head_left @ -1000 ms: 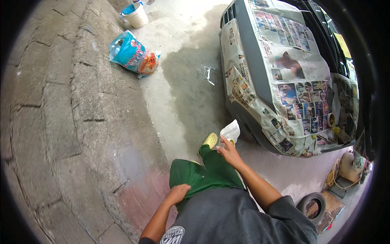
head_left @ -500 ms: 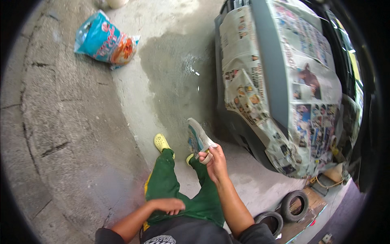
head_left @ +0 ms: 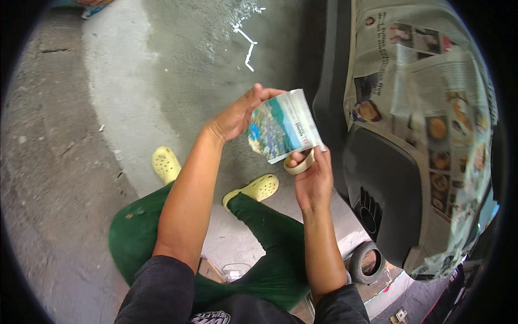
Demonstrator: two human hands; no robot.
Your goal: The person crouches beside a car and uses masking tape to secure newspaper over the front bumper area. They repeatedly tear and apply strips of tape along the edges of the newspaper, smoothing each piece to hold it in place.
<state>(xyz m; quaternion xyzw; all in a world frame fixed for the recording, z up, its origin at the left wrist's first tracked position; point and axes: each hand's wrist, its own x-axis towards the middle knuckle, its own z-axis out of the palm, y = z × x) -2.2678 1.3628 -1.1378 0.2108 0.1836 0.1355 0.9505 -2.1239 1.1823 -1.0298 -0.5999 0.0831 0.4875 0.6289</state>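
In front of me I hold up a folded piece of newspaper (head_left: 280, 127) with a colour picture on it. My left hand (head_left: 240, 113) grips its upper left edge, with fingers passing behind the paper. The lower right corner is pinched in my right hand (head_left: 314, 181), and a roll of masking tape (head_left: 300, 163) hangs round the fingers of that same hand. Just right of my hands stands a dark grey vehicle body part (head_left: 383, 189), which looks like a bumper. Newspaper sheets (head_left: 421, 102) cover much of it.
My feet, in yellow clogs (head_left: 261, 187), stand on a concrete floor (head_left: 118, 70) with a wet patch (head_left: 199, 59). A tyre (head_left: 368, 263) lies at the lower right. Part of a colourful bag (head_left: 97, 6) shows at the top left.
My left hand has risen from my lap to the newspaper piece, which is now spread between both hands. I have come closer to the papered vehicle; the bag has slid toward the view's top edge.
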